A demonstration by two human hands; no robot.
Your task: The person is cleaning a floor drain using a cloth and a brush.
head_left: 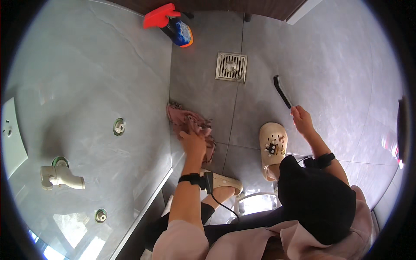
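Grey tile (pixel 203 78) fills most of what we see, floor and wall alike, with our left hand (pixel 193 143) pressed onto a pink cloth (pixel 186 121) where the floor meets the wall at left. Our fingers curl into the cloth's folds, gripping it; the fingertips themselves are buried in fabric and hard to make out. Our right hand (pixel 302 120) closes around the lower end of a black brush (pixel 282 91), held up off the floor, its bristles too thin for us to read.

Our dark hair and pink sleeves block the lower right, hiding our knees and part of a pale bucket (pixel 256 203) beneath us. One cream clog (pixel 273 145) shows whole; the other (pixel 223 182) is half covered by our left forearm.

Open floor lies ahead between cloth and drain (pixel 231 67), and wide to the right of the brush. A spray bottle (pixel 171 24) lies near the top edge, well apart from both hands. A white tap (pixel 60 177) juts from the left wall.
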